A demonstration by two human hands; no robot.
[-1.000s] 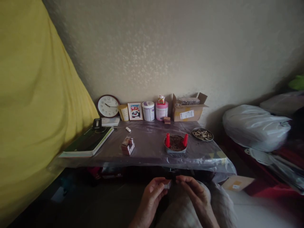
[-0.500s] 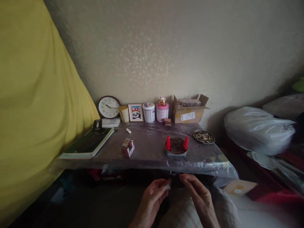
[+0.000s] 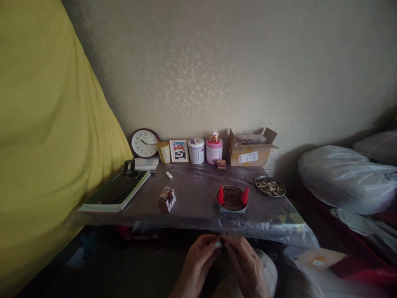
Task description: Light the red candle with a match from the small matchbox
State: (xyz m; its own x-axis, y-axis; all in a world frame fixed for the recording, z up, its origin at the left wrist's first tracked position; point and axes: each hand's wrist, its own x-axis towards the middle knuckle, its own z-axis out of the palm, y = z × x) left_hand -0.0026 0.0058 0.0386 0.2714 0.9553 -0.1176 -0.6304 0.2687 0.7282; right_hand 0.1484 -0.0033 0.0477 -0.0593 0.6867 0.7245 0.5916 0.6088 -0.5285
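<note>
In front of the table edge, my left hand (image 3: pixel 198 256) is closed around a small matchbox (image 3: pixel 218 244), one end of which shows past the fingertips. My right hand (image 3: pixel 245 260) has come right up to that end, its fingers pinched on what looks like a thin match, now mostly hidden. Beyond the hands, a round tin of dark soil-like filling (image 3: pixel 232 198) stands on the table with a red candle (image 3: pixel 221 195) at its left and another red candle (image 3: pixel 245 196) at its right. A metal plate (image 3: pixel 270 194) of loose matchsticks lies to the right.
A stack of small boxes (image 3: pixel 167 200) sits left of centre on the plastic-covered table (image 3: pixel 192 186). A green book (image 3: pixel 118 194) lies at the left. Along the wall stand a clock (image 3: pixel 145 143), tubs, a framed panda picture (image 3: pixel 179 151) and an open carton (image 3: pixel 251 153).
My right hand has moved left and closed in on the matchbox in my left hand. My left hand has stayed nearly in place. The view has shifted slightly.
</note>
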